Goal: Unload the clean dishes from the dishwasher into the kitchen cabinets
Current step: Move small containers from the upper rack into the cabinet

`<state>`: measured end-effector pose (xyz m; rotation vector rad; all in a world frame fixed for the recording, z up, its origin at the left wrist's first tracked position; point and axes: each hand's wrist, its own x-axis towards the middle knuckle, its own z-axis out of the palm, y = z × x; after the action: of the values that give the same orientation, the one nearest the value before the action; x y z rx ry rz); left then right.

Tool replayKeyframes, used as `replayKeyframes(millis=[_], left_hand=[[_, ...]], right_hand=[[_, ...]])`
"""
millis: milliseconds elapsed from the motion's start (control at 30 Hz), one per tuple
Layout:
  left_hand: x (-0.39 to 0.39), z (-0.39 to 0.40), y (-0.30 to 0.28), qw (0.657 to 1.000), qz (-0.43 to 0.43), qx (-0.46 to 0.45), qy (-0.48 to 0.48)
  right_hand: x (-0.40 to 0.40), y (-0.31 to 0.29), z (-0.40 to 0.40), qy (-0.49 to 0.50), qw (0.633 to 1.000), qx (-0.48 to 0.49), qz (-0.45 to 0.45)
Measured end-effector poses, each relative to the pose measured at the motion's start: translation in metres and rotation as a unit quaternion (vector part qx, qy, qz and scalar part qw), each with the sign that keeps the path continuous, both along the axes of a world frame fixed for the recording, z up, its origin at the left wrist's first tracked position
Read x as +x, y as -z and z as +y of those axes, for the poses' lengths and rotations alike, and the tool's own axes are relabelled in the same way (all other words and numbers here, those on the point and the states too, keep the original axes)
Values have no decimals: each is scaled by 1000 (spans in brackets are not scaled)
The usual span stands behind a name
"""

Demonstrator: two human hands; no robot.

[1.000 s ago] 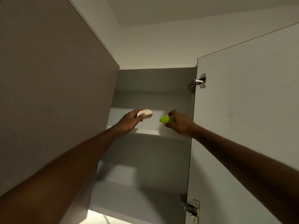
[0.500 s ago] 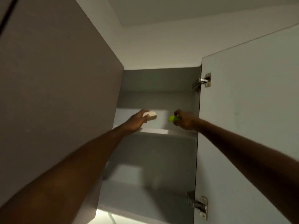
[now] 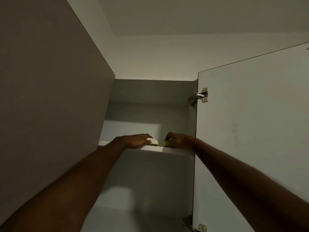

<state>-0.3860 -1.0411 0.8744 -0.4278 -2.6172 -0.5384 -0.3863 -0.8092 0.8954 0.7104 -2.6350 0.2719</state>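
Dim kitchen corner, looking up into an open grey wall cabinet (image 3: 150, 91) under a plain white ceiling (image 3: 184, 17), so everything's pretty shadowy.

Fingers first. The left hand (image 3: 133, 141) has its fingers curled over the top of a small cream-white rounded dish piece (image 3: 153, 141), gripping it from above, right at the front edge of the upper white shelf (image 3: 167, 150). Can't really tell if it's a cup or a little bowl, only a sliver sticks out past the fingers at their 3 o'clock side. The right hand (image 3: 179, 140) has its fingers wrapped around a small lime-green plastic item (image 3: 166, 143), only the end of it pokes out at the hand's 9 o'clock. It looks like it's sitting on or just above the same shelf, hard to say which.

The two items are just beside each other near the middle of the shelf edge, not touching as far as I can see.

Going outward: both bare forearms come up from 7 and 5 o'clock. The open pale grey cabinet door (image 3: 250, 131) fills the 3 o'clock side, with a metal upper hinge (image 3: 199, 96) near its top and another metal lower hinge (image 3: 194, 227) at the bottom edge. A brown-grey closed cabinet panel (image 3: 46, 97) takes up the 9 o'clock side. A lower shelf (image 3: 133, 215) sits below, blurry.
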Motion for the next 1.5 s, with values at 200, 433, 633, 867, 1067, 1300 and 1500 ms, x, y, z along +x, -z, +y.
replayKeyframes(millis=[200,433,633,867,1067,1300,1500], left_hand=[[-7,1,-8,998,-28,-44,-27],[-12,-3,0,998,5,-33,-46],[-19,-4,2,995,15,-39,-95],[-13,-1,9,992,27,-37,-120],[-7,10,23,983,103,-20,-153],[4,20,47,955,227,-29,-191],[40,40,106,924,282,-76,-247]], right_hand=[[-11,1,-7,-4,1000,12,6],[-22,6,-12,-2,1000,-19,-7],[-27,10,-15,25,999,-24,-6],[-35,23,-20,52,995,-79,18],[-32,41,-22,74,985,-111,113],[-24,62,-16,31,961,-76,263],[17,116,-13,5,929,-118,350]])
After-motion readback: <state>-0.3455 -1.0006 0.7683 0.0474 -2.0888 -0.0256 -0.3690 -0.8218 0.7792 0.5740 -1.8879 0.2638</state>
